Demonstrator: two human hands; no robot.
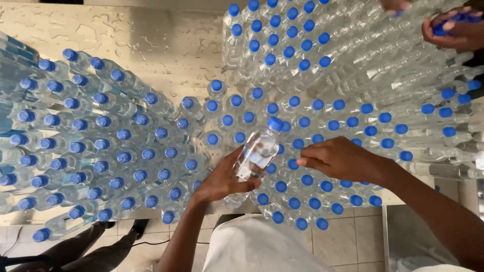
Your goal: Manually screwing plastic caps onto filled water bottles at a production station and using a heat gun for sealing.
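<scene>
Over the wet steel table [166, 45], crowded with upright clear plastic water bottles with blue screw caps [126, 156], your left hand [222, 181] is wrapped round the lower body of one clear blue-capped bottle [257, 151], lifted and tilted with its cap toward one o'clock. Your right hand [340, 160], at three o'clock of that bottle, hovers just beside it, fingers loosely curled, holding nothing. At the one o'clock corner, another person's hand [454, 30] grips blue caps
</scene>
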